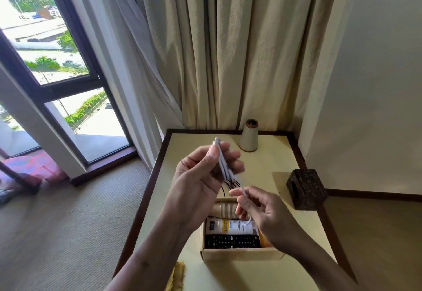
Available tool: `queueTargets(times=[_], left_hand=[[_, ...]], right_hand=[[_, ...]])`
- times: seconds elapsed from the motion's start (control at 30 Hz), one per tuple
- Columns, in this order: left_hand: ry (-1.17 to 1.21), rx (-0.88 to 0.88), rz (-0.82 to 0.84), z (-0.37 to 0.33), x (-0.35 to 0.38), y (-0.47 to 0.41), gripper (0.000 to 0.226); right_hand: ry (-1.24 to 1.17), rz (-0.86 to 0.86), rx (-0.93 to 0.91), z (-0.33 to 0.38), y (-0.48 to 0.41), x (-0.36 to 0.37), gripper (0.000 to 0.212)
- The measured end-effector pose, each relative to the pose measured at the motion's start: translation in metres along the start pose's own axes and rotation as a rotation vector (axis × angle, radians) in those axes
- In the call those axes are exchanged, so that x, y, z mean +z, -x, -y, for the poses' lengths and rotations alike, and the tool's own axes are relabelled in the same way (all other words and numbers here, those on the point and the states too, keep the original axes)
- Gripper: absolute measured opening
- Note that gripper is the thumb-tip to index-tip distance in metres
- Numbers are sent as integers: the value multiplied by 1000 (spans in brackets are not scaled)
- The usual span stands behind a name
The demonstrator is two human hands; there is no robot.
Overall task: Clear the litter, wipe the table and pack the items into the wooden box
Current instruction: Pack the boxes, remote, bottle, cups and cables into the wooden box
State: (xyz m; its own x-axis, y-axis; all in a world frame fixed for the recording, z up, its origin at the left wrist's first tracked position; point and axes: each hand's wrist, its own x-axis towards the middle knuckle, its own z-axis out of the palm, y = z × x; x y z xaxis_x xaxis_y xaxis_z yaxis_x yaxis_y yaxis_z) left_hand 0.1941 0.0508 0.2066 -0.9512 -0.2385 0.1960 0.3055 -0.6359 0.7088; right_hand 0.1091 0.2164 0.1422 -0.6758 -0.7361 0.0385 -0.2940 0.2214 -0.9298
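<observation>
Wooden box (242,253) near table's (269,167) front edge, already holding remote (232,241), tube and cups; packing step in hand: left hand (201,176) gripping white packets (220,160), right hand (262,208) pinching one more; next, lowering these gently inside.

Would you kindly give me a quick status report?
Left hand grips white packets; right hand pinches one more. Wooden box below holds remote, tube. Nothing in the way.
</observation>
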Motion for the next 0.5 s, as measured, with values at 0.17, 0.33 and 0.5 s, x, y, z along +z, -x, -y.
queueTargets(times=[0.17,0.33,0.5], left_hand=[[-1143,331,-61,7,1,-15,14],[-1401,-44,168,0,-28,-20,28],[-836,-341,303,2,-36,-5,35]], right_hand=[[247,80,-138,14,4,13,31],[255,-118,-290,32,5,-17,26],[328,-306,-531,34,0,-34,17]])
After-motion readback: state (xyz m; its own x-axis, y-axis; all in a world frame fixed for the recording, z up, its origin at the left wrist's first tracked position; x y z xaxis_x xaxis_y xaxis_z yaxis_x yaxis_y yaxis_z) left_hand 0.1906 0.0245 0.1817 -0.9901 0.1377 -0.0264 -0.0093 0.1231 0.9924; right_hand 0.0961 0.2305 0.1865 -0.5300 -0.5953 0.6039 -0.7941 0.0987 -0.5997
